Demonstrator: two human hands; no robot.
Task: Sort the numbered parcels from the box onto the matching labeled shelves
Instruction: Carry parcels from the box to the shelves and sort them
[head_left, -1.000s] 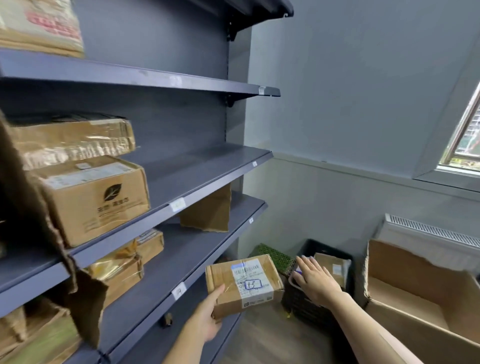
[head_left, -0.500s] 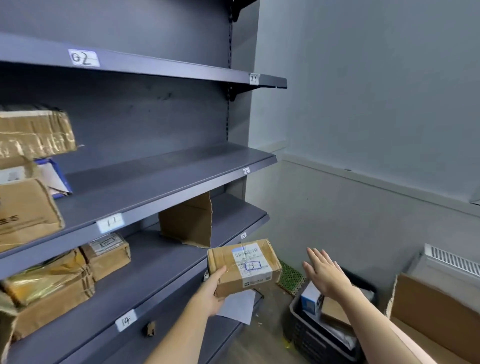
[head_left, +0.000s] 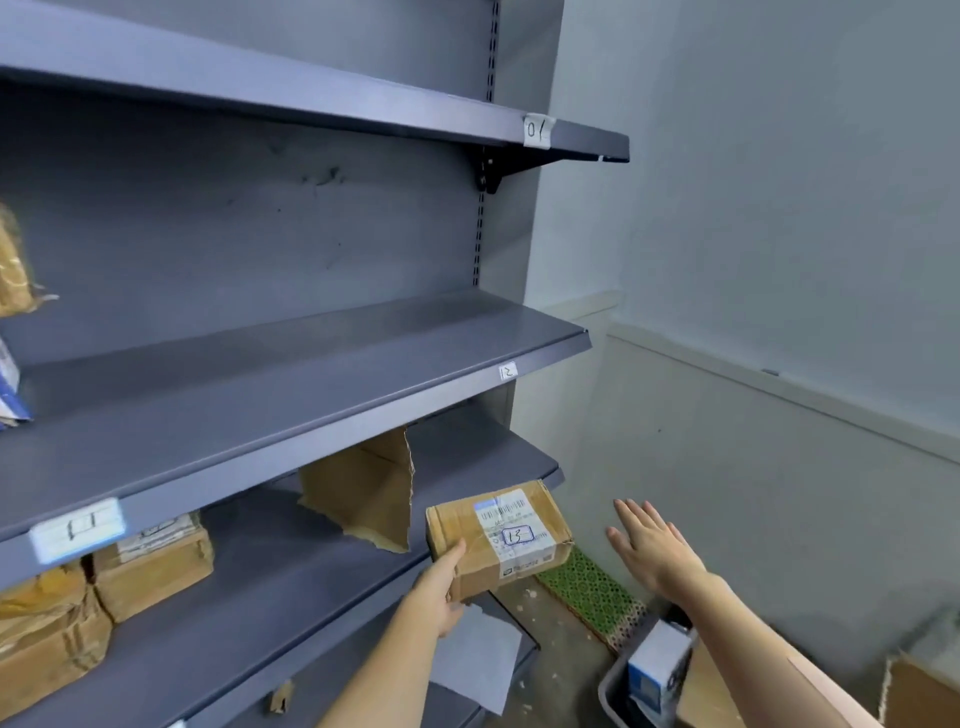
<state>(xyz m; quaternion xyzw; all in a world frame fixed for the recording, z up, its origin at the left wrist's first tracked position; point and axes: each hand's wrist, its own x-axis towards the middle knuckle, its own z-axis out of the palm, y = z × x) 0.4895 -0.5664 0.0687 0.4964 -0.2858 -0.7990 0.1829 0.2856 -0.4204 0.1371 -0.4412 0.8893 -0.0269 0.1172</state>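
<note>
While taped parcels fill the left of the lower shelf, bare grey surface runs rightward past a torn cardboard flap to its front edge. Above, the middle shelf carries labels 11 and 12. Just off the lower shelf's lip, the left hand grasps the parcel marked 13 by its corner. Right of it, the right hand hovers released, fingers spread, above a dark bin on the debris-flecked floor, near the pale wall.

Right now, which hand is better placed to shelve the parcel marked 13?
Left. The left hand already grips the parcel marked 13 beside the shelf with the torn cardboard divider. The right hand hovers open, farther from the shelving.
</note>
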